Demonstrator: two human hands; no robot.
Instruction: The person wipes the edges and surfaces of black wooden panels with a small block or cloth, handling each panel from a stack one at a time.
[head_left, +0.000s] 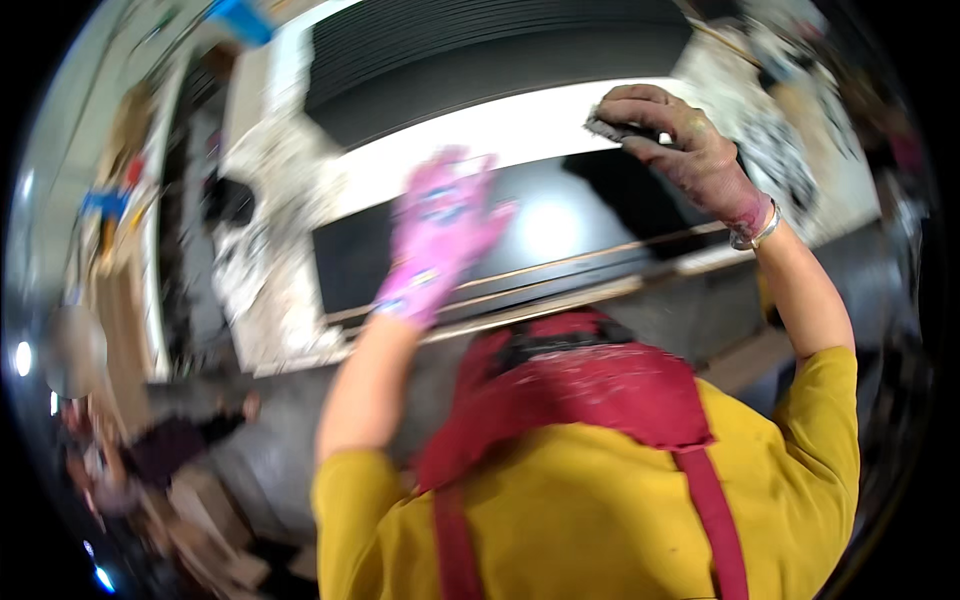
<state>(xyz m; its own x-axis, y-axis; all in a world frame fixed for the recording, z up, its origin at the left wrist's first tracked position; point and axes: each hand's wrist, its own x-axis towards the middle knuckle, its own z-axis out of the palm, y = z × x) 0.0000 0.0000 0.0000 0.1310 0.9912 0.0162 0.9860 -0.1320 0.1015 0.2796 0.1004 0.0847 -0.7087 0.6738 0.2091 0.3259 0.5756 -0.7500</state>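
Technique: we would judge a flat pad, even pressure and lengthwise strokes best. Pad, dark (606, 128), one: by the glossy panel's far right corner, pinched in our curled right hand (690, 150). Left hand (445, 220), pink-gloved, blurred: fingers spread, seemingly empty. Black panels, two: glossy panel (550, 225), ribbed panel (490, 55).

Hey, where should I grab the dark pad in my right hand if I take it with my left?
Probably best to pinch the dark pad by its left end, coming from the left: that end pokes out of the grip of the right hand, and the open left hand is on that side.
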